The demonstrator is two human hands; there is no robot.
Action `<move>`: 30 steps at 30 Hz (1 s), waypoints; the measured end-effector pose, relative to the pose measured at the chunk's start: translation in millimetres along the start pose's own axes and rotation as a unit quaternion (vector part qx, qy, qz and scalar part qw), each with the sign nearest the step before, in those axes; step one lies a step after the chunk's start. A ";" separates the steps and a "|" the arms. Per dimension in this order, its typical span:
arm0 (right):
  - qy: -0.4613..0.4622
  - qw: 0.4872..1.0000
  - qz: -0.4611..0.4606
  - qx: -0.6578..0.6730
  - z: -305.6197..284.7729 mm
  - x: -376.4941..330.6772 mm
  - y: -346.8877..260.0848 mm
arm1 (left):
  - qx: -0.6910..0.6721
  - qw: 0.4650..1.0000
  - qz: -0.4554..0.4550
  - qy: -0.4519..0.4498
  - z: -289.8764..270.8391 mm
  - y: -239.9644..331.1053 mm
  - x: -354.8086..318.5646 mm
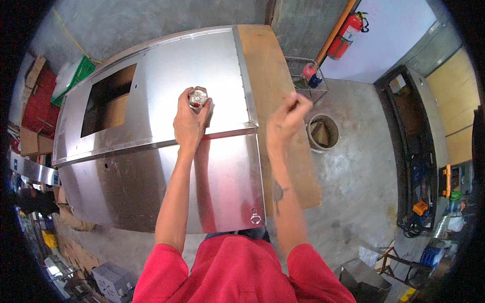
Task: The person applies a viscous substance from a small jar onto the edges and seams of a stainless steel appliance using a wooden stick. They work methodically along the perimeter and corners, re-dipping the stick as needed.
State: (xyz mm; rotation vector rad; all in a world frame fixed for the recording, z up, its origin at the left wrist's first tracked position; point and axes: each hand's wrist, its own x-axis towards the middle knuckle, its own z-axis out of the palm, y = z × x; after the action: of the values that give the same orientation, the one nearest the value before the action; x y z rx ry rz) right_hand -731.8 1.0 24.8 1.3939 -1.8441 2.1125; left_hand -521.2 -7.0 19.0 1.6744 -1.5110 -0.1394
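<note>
My left hand (189,120) is wrapped round a small, shiny round container (197,97), clear or silvery with a bit of red near its lower rim; its exact kind does not show. It is held over the brushed metal cabinet (217,60), which lies across the work surface. To the right, above the wooden board (260,60), my right hand (287,117) is raised with its fingers curled together. Motion blurs that hand, and anything inside its fingers is hidden.
A rectangular cutout (108,101) opens in the metal's left part, and a ring-shaped fitting (255,218) sits near its front right corner. Beyond the board stand a round bucket (323,132) and a wire rack (298,65). A fire extinguisher (346,36) hangs at the back right.
</note>
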 end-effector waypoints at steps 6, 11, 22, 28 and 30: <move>-0.091 0.912 -0.313 -0.247 51.4 13.4 -1.0 | -0.013 1.000 -0.021 -0.018 -8.2 12.5 0.2; -0.189 0.839 -0.433 -0.270 69.3 -2.6 -2.5 | -0.027 1.000 -0.008 -0.013 -4.5 2.4 0.5; -0.129 0.835 -0.399 -0.357 54.0 49.9 46.4 | -0.005 1.000 0.016 -0.008 -4.4 0.2 -1.3; -0.040 0.962 -0.168 -0.211 -37.2 82.8 36.9 | 0.004 1.000 0.000 -0.014 -5.3 3.3 -5.0; -0.044 0.971 -0.156 -0.173 -79.5 78.3 41.2 | -0.010 1.000 0.001 0.000 -2.6 7.1 -3.6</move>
State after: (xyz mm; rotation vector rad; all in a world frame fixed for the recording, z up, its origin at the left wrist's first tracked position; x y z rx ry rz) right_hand -848.2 11.3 46.9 1.5779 -1.7690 1.5216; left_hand -526.0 -1.9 23.6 1.6573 -1.5059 -0.1541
